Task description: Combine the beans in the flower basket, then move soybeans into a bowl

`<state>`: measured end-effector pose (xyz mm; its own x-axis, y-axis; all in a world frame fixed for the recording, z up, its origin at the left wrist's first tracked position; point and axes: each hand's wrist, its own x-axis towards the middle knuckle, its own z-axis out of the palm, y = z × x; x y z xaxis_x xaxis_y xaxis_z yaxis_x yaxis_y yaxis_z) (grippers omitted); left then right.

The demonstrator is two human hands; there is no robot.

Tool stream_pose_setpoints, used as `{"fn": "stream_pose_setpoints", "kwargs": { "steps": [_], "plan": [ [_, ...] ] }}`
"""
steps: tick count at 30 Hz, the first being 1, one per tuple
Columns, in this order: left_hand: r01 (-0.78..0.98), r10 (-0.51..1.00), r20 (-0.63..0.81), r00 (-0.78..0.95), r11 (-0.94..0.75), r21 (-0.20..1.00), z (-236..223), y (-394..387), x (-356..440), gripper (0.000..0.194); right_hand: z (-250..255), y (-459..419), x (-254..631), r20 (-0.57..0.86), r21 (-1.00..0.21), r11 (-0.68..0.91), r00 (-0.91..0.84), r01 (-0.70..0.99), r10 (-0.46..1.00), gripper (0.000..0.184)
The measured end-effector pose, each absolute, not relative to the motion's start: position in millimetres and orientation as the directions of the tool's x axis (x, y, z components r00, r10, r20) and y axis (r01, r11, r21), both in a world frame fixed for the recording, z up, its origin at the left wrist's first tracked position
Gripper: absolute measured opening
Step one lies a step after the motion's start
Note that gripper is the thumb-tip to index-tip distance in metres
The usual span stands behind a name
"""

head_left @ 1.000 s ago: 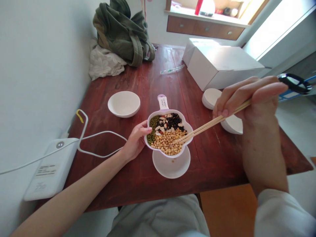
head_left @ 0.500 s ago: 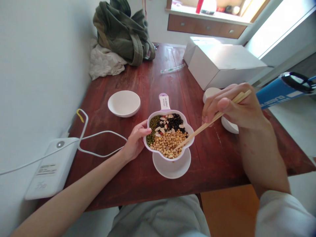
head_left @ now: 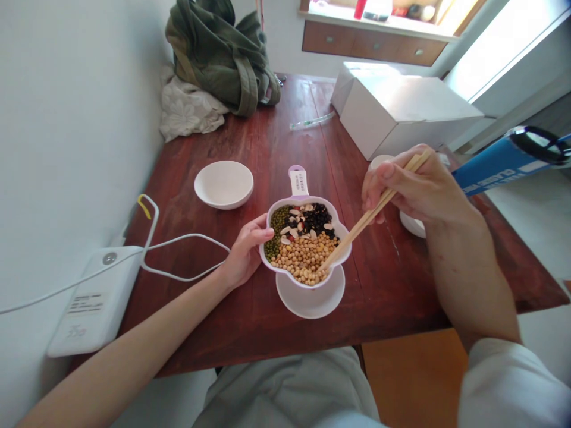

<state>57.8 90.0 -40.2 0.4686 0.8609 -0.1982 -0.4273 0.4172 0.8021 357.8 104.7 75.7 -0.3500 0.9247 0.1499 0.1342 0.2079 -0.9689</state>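
My left hand [head_left: 247,246] grips the left rim of a scalloped white bowl [head_left: 345,233] with a lilac handle, thumb over the edge. Inside lie yellow soybeans [head_left: 300,257] in front, green mung beans [head_left: 275,235] at the left, black beans [head_left: 322,220] at the back right, and pale peanut pieces [head_left: 293,224] among them. Between the fingers of my right hand [head_left: 405,181] is a pair of chopsticks [head_left: 368,219], slanting down with the tips in the soybeans. Partly beneath the scalloped bowl sits a round white bowl [head_left: 311,306].
A white bowl [head_left: 223,185] stands at the left; two more are partly hidden behind my right hand. Farther back are a green bag [head_left: 223,59] and a white box [head_left: 410,107]. A blue bottle [head_left: 504,163] is at the right, a white power bank [head_left: 91,303] with a cable at the left.
My right hand has shifted slightly left, and the chopsticks stand steeper, their tips a little to the right in the soybeans. My left hand keeps its hold on the bowl.
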Motion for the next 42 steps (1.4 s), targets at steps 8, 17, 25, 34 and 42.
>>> {"fn": "stream_pose_setpoints", "kwargs": {
  "steps": [8,17,25,34,42],
  "plan": [
    [-0.433,0.864,-0.195,0.463,0.413,0.801,-40,89,58,0.051,75,104,358,0.217,-0.965,0.254,-0.343,0.068,0.914,0.056],
    [-0.423,0.871,-0.203,0.447,0.406,0.81,-39,89,58,0.051,72,107,362,0.144,-0.961,0.229,-0.428,0.153,0.892,0.053],
    [-0.427,0.879,-0.21,0.429,0.402,0.81,-39,89,58,0.052,70,110,353,0.155,-0.981,0.188,-0.419,0.04,0.895,0.049],
    [-0.425,0.881,-0.219,0.42,0.404,0.81,-36,88,59,0.055,58,121,359,0.256,-0.965,0.263,-0.29,-0.013,0.922,0.045],
    [-0.43,0.884,-0.227,0.408,0.406,0.807,-36,89,60,0.054,63,114,350,0.186,-0.973,0.223,-0.367,0.062,0.912,0.046]
  ]
}}
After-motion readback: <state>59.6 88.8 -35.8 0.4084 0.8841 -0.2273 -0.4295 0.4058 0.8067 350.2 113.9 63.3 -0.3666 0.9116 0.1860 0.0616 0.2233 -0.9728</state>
